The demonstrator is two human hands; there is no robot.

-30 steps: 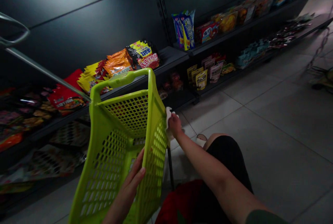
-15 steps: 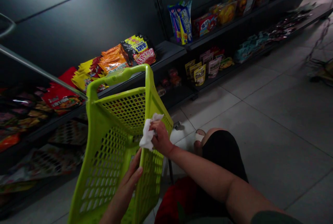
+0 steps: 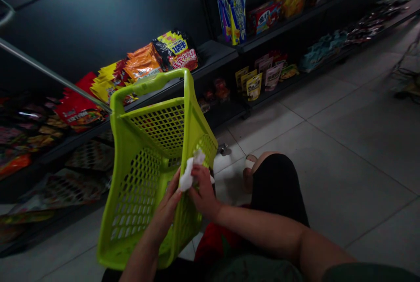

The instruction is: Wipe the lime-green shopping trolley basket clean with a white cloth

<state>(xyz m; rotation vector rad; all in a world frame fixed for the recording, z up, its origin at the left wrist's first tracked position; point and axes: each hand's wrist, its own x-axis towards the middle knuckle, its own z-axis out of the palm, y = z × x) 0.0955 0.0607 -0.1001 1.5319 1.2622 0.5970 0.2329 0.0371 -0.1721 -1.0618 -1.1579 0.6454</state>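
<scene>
A lime-green perforated plastic basket [image 3: 154, 129] hangs tilted in front of me, and its long metal pull handle [image 3: 49, 72] runs off to the upper left. My left hand [image 3: 162, 212] grips the basket's near side wall. My right hand [image 3: 205, 188] pinches a crumpled white wipe [image 3: 190, 172] against the top edge of that same wall, just above my left hand.
Dark metal shelves with snack packets [image 3: 144, 63] run along the left and back. Grey floor tiles [image 3: 328, 164] spread to the right. My knee in black shorts [image 3: 278, 186] and a red item [image 3: 213, 240] lie below the basket.
The basket has risen, showing its lower corner. My right hand has slid down the wall toward my left, and the wipe is bunched tighter. My left hand has moved up.
</scene>
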